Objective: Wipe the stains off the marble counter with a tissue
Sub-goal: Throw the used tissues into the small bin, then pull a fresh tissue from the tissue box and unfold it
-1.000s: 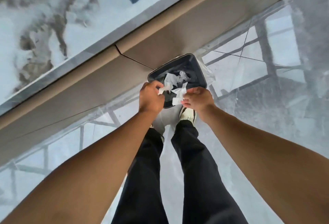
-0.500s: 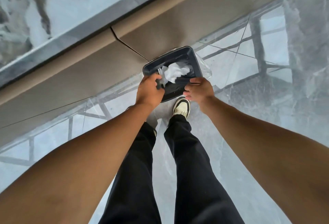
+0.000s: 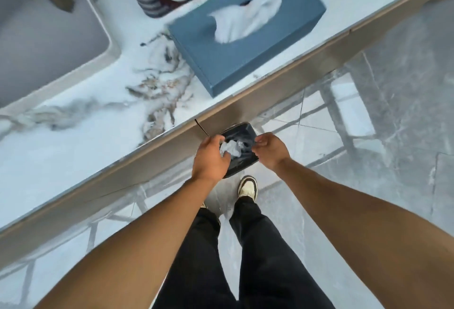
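Observation:
The white marble counter (image 3: pixel 73 136) runs diagonally across the upper left, with grey and brownish marks (image 3: pixel 159 85) near its front edge. A blue tissue box (image 3: pixel 248 58) with a white tissue (image 3: pixel 245 18) sticking out stands on it. Below the counter edge, a black bin (image 3: pixel 239 129) sits on the floor. A crumpled white tissue (image 3: pixel 232 148) lies in its mouth. My left hand (image 3: pixel 210 161) hovers over the bin's left side, fingers curled loosely beside the tissue. My right hand (image 3: pixel 270 151) is over the bin's right side and holds nothing.
A sink basin (image 3: pixel 41 28) is set into the counter at the upper left. A dark red container (image 3: pixel 152 1) stands behind the tissue box. My legs and a white shoe (image 3: pixel 248 187) are on the glossy grey floor (image 3: pixel 393 117) below.
The tissue pieces held in both hands have dropped into the bin. Both hands have let go. The view has tilted up, bringing the counter top and tissue box into sight.

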Demonstrator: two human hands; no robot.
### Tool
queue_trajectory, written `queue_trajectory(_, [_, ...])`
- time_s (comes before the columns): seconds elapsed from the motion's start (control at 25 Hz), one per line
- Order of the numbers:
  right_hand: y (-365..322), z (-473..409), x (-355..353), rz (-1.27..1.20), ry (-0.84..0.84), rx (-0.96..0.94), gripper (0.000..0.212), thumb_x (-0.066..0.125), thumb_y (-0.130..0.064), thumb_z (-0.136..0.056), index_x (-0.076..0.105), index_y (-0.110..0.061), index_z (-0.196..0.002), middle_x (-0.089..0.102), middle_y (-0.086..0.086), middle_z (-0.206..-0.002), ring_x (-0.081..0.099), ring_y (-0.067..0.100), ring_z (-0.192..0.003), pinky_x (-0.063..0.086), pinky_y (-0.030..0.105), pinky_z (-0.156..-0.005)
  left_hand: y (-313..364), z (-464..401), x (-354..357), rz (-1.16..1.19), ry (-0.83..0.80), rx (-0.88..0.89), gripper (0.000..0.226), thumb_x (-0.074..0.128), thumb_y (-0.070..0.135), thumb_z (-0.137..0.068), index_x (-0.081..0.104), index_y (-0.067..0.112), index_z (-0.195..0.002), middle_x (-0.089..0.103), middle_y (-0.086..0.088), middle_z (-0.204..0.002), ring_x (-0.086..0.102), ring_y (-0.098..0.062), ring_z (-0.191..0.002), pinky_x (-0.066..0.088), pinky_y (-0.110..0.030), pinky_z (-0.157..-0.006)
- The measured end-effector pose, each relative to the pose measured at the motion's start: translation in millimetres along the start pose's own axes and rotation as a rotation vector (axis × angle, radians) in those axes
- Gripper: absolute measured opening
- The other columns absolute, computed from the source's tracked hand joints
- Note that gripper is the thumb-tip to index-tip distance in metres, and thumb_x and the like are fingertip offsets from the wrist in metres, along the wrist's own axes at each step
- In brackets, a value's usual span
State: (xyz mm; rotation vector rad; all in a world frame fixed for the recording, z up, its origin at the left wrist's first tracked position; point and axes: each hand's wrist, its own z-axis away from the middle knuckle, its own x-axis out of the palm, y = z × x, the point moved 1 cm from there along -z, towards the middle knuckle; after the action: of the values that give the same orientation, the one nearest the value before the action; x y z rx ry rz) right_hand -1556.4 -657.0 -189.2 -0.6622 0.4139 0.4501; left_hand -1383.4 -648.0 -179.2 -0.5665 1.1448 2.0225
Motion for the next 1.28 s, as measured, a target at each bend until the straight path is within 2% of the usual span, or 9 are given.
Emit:
queue_trajectory(0.16, [-41.7, 37.7, -30.0, 0.011, 0.052, -0.120, 0.015, 0.063, -0.016, -0.083, 0.060, -0.023, -0.096, 0.066, 0.001, -0.097, 0.061, 0.018, -0.083, 0.046, 0.023, -0.071, 35.7, 30.1, -37.4, 0.012, 0.032, 0.069, 0.044, 0.065, 0.020, -0.090, 0.057, 0.018, -0.133, 0.055, -0.006, -0.129, 0.059, -0.025, -0.117, 0.050, -0.040, -0.101])
queue_trajectory(0.36, [-93.7, 75.6, -78.1, 0.068, 0.067, -0.306, 0.012, 0.062, -0.016, -0.086, 0.059, -0.023, -0.094, 0.061, -0.003, -0.099, 0.060, 0.016, -0.089, 0.043, 0.019, -0.078, 67.6, 55.5, -94.7, 0.008, 0.137, 0.198, 0.042, 0.059, 0.017, -0.091, 0.057, 0.014, -0.133, 0.056, -0.007, -0.130, 0.060, -0.023, -0.112, 0.050, -0.036, -0.098])
queue_trajectory(0.44, [-120.7, 85.0, -97.0, 0.056, 0.088, -0.388, 0.014, 0.059, -0.014, -0.086, 0.061, -0.020, -0.099, 0.062, -0.001, -0.096, 0.059, 0.015, -0.084, 0.049, 0.025, -0.078, 77.2, 58.5, -122.9, -0.014, 0.214, 0.229, 0.039, 0.057, 0.016, -0.091, 0.058, 0.013, -0.131, 0.058, -0.008, -0.127, 0.061, -0.025, -0.112, 0.051, -0.038, -0.098])
queue_trajectory(0.52, [-144.9, 92.8, -110.1, 0.064, 0.103, -0.461, 0.018, 0.059, -0.014, -0.086, 0.062, -0.018, -0.104, 0.062, 0.000, -0.094, 0.057, 0.016, -0.085, 0.047, 0.027, -0.078, 87.7, 58.8, -148.2, -0.030, 0.268, 0.230, 0.038, 0.057, 0.016, -0.091, 0.059, 0.013, -0.128, 0.059, -0.009, -0.126, 0.060, -0.026, -0.112, 0.051, -0.039, -0.097])
queue_trajectory(0.68, [-173.7, 102.9, -126.5, -0.008, 0.136, -0.497, 0.014, 0.060, -0.009, -0.084, 0.062, -0.018, -0.094, 0.061, -0.002, -0.088, 0.061, 0.019, -0.086, 0.049, 0.026, -0.075, 108.6, 51.9, -186.4, -0.025, 0.341, 0.254, 0.038, 0.058, 0.016, -0.090, 0.059, 0.013, -0.128, 0.059, -0.009, -0.127, 0.060, -0.027, -0.114, 0.051, -0.038, -0.098])
queue_trajectory(0.96, [-203.7, 102.4, -153.9, 0.311, 0.241, -0.549, 0.051, 0.056, -0.015, -0.092, 0.039, -0.023, -0.139, 0.056, 0.014, -0.118, 0.058, 0.028, -0.100, 0.053, 0.039, -0.088, 150.2, 33.1, -211.4, -0.168, 0.344, 0.278, 0.048, 0.058, 0.024, -0.092, 0.049, 0.014, -0.138, 0.052, -0.011, -0.133, 0.050, -0.032, -0.125, 0.049, -0.043, -0.099])
queue_trajectory(1.08, [-219.1, 96.4, -153.8, 0.424, 0.238, -0.600, 0.060, 0.051, -0.008, -0.094, 0.030, -0.029, -0.146, 0.052, 0.017, -0.123, 0.056, 0.034, -0.110, 0.052, 0.042, -0.091, 173.0, 17.9, -211.7, -0.228, 0.294, 0.293, 0.056, 0.061, 0.026, -0.091, 0.042, 0.014, -0.143, 0.047, -0.013, -0.134, 0.046, -0.033, -0.128, 0.048, -0.046, -0.101])
queue_trajectory(1.2, [-230.2, 88.4, -151.6, 0.497, 0.186, -0.616, 0.070, 0.048, 0.000, -0.093, 0.026, -0.037, -0.147, 0.048, 0.013, -0.118, 0.059, 0.034, -0.101, 0.055, 0.041, -0.081, 186.4, 2.9, -205.4, -0.235, 0.259, 0.280, 0.057, 0.063, 0.025, -0.090, 0.044, 0.014, -0.142, 0.046, -0.012, -0.134, 0.045, -0.032, -0.129, 0.047, -0.048, -0.102])
queue_trajectory(1.28, [-232.5, 79.8, -151.0, 0.548, 0.151, -0.602, 0.068, 0.049, 0.001, -0.091, 0.031, -0.036, -0.145, 0.048, 0.011, -0.118, 0.059, 0.033, -0.101, 0.056, 0.041, -0.081, 187.6, -7.8, -199.6, -0.233, 0.245, 0.267, 0.051, 0.066, 0.022, -0.089, 0.050, 0.014, -0.137, 0.049, -0.011, -0.130, 0.047, -0.031, -0.125, 0.048, -0.048, -0.100])
